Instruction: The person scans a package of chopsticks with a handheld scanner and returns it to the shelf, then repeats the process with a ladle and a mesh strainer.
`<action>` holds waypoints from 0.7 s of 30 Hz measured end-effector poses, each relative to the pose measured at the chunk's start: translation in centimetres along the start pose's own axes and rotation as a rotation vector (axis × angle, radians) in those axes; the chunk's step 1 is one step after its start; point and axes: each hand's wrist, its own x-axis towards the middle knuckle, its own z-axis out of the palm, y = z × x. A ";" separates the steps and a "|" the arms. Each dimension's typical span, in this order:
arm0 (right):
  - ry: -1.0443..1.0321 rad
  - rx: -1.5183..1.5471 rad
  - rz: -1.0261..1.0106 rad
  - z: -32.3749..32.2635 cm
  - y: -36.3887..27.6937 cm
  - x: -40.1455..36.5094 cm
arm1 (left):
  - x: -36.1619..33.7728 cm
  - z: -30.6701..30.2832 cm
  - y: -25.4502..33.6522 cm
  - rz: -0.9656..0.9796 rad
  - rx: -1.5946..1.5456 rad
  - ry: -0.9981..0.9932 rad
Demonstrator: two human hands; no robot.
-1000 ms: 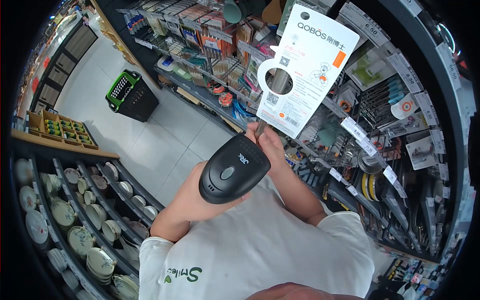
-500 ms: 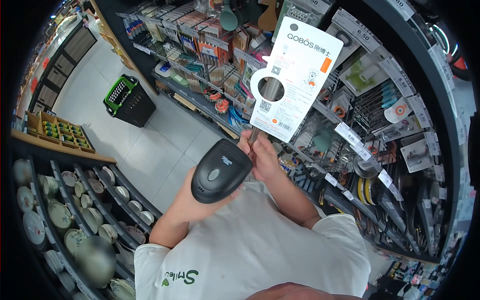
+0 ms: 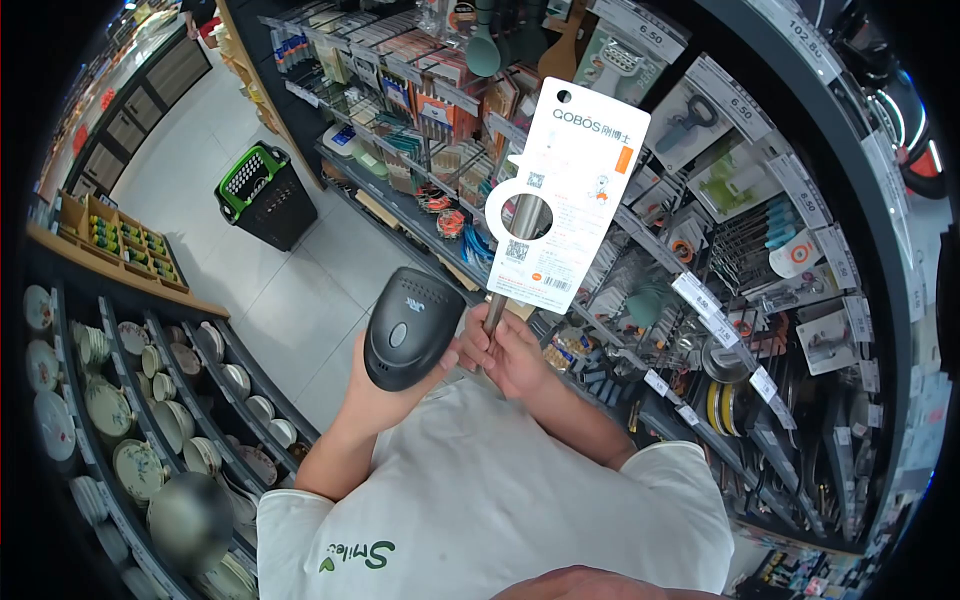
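Note:
My left hand (image 3: 372, 395) is wrapped round the grip of a black barcode scanner (image 3: 412, 330), whose broad head faces up and hides most of the fingers. Beside it, my right hand (image 3: 508, 352) pinches the thin metal shaft of a utensil (image 3: 496, 308). Fixed to that utensil is a white GOBOS packaging card (image 3: 582, 190) with printed text, codes and a round cutout where the metal handle shows. The card stands upright above my right hand, and the utensil's working end is hidden. Fingertips of my left hand come close to those of my right.
Kitchen tools hang on a shelf rack (image 3: 700, 300) with price labels, ahead and to the right. Bowls and plates (image 3: 140, 465) fill a shelf at the left. A black and green shopping basket (image 3: 268, 200) stands on the tiled floor near a wooden tray (image 3: 125, 250) of small packages.
The scanner has shifted left in view, and the card has moved left and slightly down. A wider gap shows between scanner and card. Both hands keep their hold.

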 end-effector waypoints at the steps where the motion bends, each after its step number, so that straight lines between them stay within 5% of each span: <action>1: -0.006 0.001 0.009 0.1 0.2 0.0 | 0.0 -0.1 0.0 0.043 0.021 0.061; 9: 0.044 -0.058 0.123 0.2 0.8 -0.7 | 1.3 1.6 1.0 0.107 0.213 0.149; 12: 0.128 -0.108 0.112 0.7 1.3 -0.9 | 2.4 2.4 0.3 0.363 0.333 0.278; 15: 0.109 -0.093 0.114 0.6 1.6 -1.2 | 2.7 2.4 -0.4 0.424 0.363 0.291; 18: 0.002 -0.027 0.119 0.5 1.9 -1.1 | 2.4 2.3 -0.4 0.192 0.174 0.326; 21: -0.013 -0.038 0.132 0.4 1.8 -1.3 | 2.8 1.6 -1.4 0.226 0.110 0.264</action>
